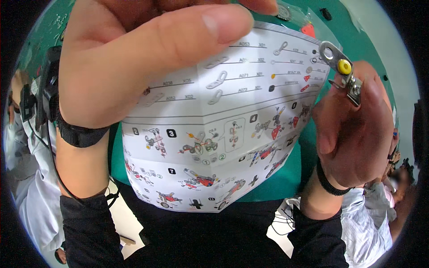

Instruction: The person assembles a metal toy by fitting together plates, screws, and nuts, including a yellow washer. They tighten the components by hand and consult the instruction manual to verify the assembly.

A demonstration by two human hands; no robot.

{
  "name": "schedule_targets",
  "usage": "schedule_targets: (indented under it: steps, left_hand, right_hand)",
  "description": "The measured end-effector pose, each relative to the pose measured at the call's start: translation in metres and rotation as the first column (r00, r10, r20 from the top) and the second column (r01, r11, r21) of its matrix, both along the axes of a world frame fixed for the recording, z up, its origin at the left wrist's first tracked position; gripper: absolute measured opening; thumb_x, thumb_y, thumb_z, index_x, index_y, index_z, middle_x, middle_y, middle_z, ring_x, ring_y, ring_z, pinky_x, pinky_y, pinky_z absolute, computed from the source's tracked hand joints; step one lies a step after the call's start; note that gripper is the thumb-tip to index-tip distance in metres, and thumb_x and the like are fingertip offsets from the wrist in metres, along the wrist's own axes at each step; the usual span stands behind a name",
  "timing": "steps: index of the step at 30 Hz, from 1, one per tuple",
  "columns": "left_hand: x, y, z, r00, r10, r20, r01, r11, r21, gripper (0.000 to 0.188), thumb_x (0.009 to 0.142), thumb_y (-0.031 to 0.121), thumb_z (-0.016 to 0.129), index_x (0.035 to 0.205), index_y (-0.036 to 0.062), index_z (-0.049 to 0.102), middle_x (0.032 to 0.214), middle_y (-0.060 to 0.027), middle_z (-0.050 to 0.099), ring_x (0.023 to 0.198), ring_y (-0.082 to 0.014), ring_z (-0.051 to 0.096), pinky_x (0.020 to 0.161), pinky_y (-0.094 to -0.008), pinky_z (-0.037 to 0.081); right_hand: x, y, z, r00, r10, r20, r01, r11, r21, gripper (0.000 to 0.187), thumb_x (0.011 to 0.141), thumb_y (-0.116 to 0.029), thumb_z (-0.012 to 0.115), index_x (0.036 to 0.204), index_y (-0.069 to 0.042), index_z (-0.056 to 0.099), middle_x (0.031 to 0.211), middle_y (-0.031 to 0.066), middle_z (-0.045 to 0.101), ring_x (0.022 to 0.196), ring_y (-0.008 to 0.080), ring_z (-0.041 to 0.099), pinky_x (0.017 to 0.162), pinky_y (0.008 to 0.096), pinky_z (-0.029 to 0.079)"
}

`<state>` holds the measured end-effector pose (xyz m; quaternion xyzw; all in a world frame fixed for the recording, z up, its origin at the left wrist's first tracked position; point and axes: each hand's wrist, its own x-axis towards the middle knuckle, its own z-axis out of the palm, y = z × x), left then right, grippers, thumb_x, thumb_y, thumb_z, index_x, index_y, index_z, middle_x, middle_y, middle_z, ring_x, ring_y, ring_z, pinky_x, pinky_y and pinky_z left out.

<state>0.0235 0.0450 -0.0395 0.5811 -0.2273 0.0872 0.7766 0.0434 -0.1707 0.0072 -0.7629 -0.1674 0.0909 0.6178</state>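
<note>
A white printed instruction sheet [205, 105] hangs curved in front of me, covered with small part pictures and numbered assembly diagrams. My left hand [143, 62] is closed at the sheet's upper left, its thumb lying across the front; the other fingers are partly cut off by the top of the picture. Beside the sheet's right edge, my right hand [355, 134] is closed with curled fingers. It pinches a small metal bracket assembly [337, 60], made of a silver strip with round holes, a yellow round piece and a bent clip at its lower end.
Beyond the sheet spreads a green tabletop [268, 192]. A clear plastic bag [319, 24] with a red piece [308, 30] lies behind its upper right, near a small black part [325, 14]. Other people in pale clothing [33, 187] sit at both sides.
</note>
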Motion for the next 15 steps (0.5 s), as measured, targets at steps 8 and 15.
schedule_targets:
  steps: [8, 15]
  left_hand:
    - [-0.005, -0.002, 0.004, 0.978, -0.041, -0.203, 0.022, 0.996, -0.092, 0.024, 0.079, 0.003, 0.061, 0.098, -0.0086, 0.053, 0.084, -0.0215, 0.063, 0.071, -0.0155, 0.064, 0.066, -0.0263, 0.052]
    - [-0.006, 0.001, 0.015, 0.945, -0.099, -0.312, 0.071, 0.992, -0.1, 0.023, 0.079, 0.004, 0.061, 0.097, -0.0088, 0.054, 0.084, -0.0211, 0.063, 0.072, -0.0152, 0.064, 0.066, -0.0265, 0.052]
  right_hand:
    - [-0.005, 0.004, -0.001, 0.99, -0.137, -0.033, 0.135, 0.99, -0.034, 0.04, 0.09, -0.035, 0.034, 0.087, 0.001, 0.051, 0.039, 0.0001, 0.036, 0.029, 0.0065, 0.025, 0.033, 0.0205, 0.019]
    - [-0.005, 0.003, -0.001, 0.991, -0.13, -0.036, 0.128, 0.99, -0.053, 0.04, 0.09, -0.035, 0.035, 0.087, 0.002, 0.051, 0.039, 0.0005, 0.037, 0.029, 0.0064, 0.025, 0.033, 0.0205, 0.019]
